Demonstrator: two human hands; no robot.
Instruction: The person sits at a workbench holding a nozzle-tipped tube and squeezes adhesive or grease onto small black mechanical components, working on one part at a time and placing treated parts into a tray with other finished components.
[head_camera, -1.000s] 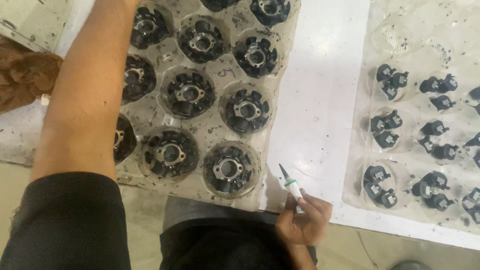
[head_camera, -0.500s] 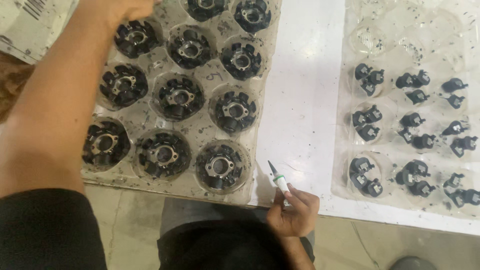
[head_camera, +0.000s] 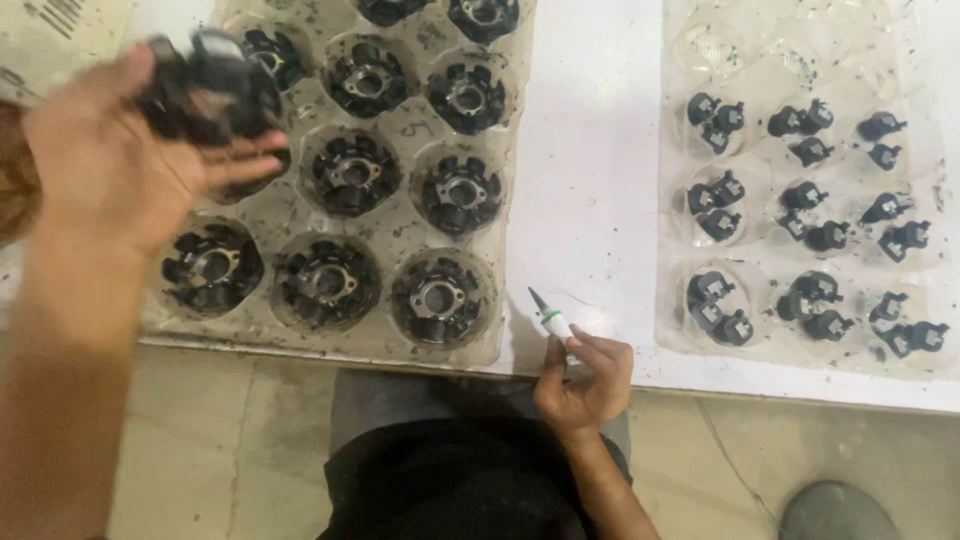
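Observation:
My left hand is raised over the left side of a clear plastic tray and grips one round black part, blurred by motion. The tray's pockets hold several more round black parts with metal centres, such as the one at the front right corner. My right hand rests at the table's front edge and holds a small white tube with a dark pointed nozzle, nozzle up and tilted left.
A second clear tray on the right holds several small black clips in pairs. A white table top runs between the trays. Tiled floor, my dark-clothed lap and a shoe lie below the edge.
My left hand has drawn back from the far part of the tray and now holds a black round part lifted above it. The right hand with the tube has barely moved.

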